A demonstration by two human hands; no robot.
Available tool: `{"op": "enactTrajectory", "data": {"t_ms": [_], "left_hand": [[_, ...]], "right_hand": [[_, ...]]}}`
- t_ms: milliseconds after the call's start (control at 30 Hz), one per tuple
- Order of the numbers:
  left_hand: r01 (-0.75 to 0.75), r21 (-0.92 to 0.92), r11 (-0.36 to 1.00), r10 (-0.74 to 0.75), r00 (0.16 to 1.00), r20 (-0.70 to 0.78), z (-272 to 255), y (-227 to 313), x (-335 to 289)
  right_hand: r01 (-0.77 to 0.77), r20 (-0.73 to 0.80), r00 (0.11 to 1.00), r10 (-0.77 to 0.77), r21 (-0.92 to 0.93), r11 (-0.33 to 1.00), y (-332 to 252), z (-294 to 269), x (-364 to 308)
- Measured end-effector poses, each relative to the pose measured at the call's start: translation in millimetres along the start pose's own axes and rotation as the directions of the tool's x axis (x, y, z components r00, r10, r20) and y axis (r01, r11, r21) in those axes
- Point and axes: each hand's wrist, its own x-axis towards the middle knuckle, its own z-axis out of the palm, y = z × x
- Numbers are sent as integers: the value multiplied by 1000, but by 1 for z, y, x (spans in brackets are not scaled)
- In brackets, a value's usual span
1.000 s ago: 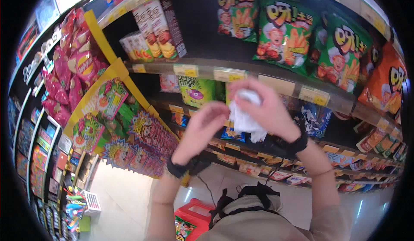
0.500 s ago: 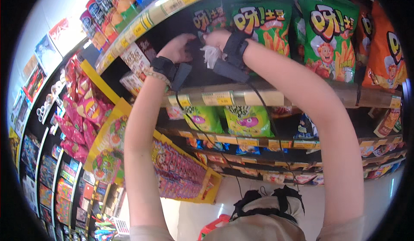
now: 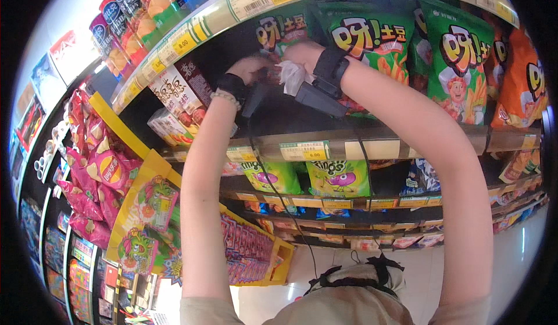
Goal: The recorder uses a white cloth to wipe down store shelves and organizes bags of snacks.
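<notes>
Both my hands reach into a dark upper shelf [image 3: 279, 118]. My left hand [image 3: 251, 68] is closed, its fingertips at the lower left edge of a green potato snack bag [image 3: 283, 31] standing further back. At the bag's lower right, my right hand [image 3: 301, 56] curls its fingers inward, with a crumpled white tissue [image 3: 292, 78] bunched at its palm. Shadow and the tissue hide part of the fingers. A dark device with a cable is strapped to each wrist.
Larger green snack bags [image 3: 456, 63] and an orange bag [image 3: 520, 86] stand to the right. Left of my hands are snack boxes [image 3: 180, 95]. A price-tag rail [image 3: 256, 0] runs overhead; a yellow display stand [image 3: 139, 203] and pink chip bags [image 3: 99, 168] lie left.
My left hand has moved right to the green bag, and its fingers have closed. The right hand stays by the bag with the tissue. The view has shifted, with the shelf looking nearer.
</notes>
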Motion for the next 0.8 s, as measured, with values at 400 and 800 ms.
{"op": "enactTrajectory", "data": {"t_ms": [400,800], "left_hand": [[-437,-177,882,345,853,-391,63,7,-138],[-233,-91,968,172,883,-436,122,-12,-279]], "right_hand": [[-135,87,991,105,715,686,-86,-61,-124],[67,-47,998,-47,737,673,-124,-32,-284]]}}
